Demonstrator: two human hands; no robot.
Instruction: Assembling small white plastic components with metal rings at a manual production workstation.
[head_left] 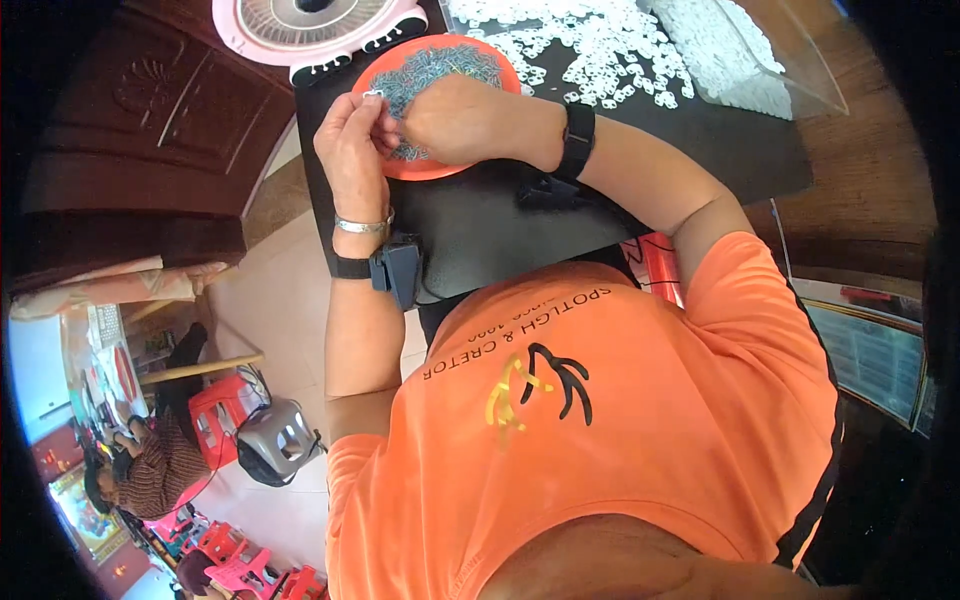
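Observation:
Over a round orange plate [445, 172] heaped with small grey metal pieces [440, 64], perhaps screws or nails, both of my hands meet. My left hand [352, 140] pinches a small white plastic piece [373, 93] between thumb and fingertips at the plate's left edge. Curled beside it above the heap is my right hand [458, 120]; its fingers are closed, and what they hold is hidden. More small white plastic pieces [630, 65] lie loose on the black table [480, 230], to the right beyond the plate.
A pink fan [310, 30] stands at the far left of the table. Clear plastic bins [735, 60] of white pieces sit at the far right. Straps with dark devices circle both wrists. Off to the left are a grey stool [278, 440], red stools [235, 560] and a seated person [150, 470].

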